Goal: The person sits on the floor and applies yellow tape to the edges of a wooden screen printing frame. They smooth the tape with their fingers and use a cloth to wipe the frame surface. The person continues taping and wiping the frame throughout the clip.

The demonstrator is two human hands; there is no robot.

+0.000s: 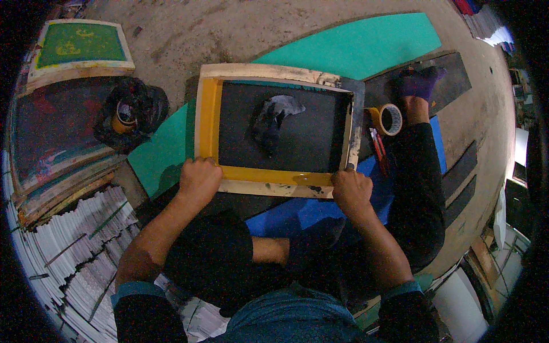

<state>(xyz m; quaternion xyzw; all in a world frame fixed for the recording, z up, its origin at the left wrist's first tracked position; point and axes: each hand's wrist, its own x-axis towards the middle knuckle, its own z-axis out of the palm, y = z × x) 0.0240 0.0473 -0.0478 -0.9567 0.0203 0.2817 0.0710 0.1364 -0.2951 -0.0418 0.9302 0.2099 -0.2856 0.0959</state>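
A wooden screen-printing frame [269,186] lies in front of me, with yellow-brown tape along its left and near inner edges. Its inside [320,131] looks black, and a crumpled dark piece [278,117], perhaps plastic or cloth, rests there. At the near left corner, my left hand [201,182] is closed around the wood. My right hand [351,188] grips the near right corner the same way. Just beyond the frame's right side stand a roll of tape [391,119] and a red cutter [378,147].
A green sheet [366,48] and a blue one [297,220] lie on the floor around the frame. At left are a black plastic bag [151,106], a screen with a green field [86,43] and bundled paper stacks [74,251]. My outstretched leg [420,194] lies at right.
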